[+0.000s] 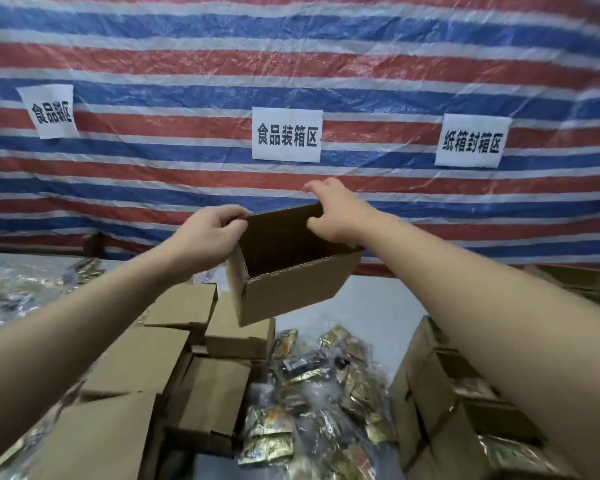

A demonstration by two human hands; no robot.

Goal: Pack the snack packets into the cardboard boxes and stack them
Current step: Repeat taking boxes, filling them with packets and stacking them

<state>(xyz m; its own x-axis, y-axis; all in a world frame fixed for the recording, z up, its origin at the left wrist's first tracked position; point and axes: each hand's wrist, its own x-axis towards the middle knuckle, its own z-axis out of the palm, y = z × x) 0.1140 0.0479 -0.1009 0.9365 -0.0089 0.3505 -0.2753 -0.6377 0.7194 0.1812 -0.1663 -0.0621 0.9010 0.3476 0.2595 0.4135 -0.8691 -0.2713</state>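
Both arms are stretched out and the box [291, 271] is up in the air between the hands, raised above the table [378, 306] and tilted so its open top faces the camera. The left hand [208, 237] grips the box's far-left top corner, fingers curled over the rim. The right hand [336, 216] is on the far-right top corner, thumb inside the opening, fingers hooked over the back edge. So both hands are clamped on the same box, one at each end of its back wall.

Right beneath the box, closed boxes [174, 358] sit packed close together on the left half of the table, running from under the left forearm toward the near edge. In the middle lies a heap of packets [312, 393], gold and silver, loose and overlapping, reaching up to just below the raised box. On the right, under the right forearm, more boxes [444, 386] stand with open tops, and gold packets show inside the nearest one. Far left, another spread of packets [25, 285] covers the table, blurred.

Behind everything hangs a striped tarp [291, 64] in red, white and blue, with three white signs [287, 135] stuck on it.

The held box is plain brown corrugated card, its inside dark and showing nothing in it, and its near wall has a raw fluted edge.
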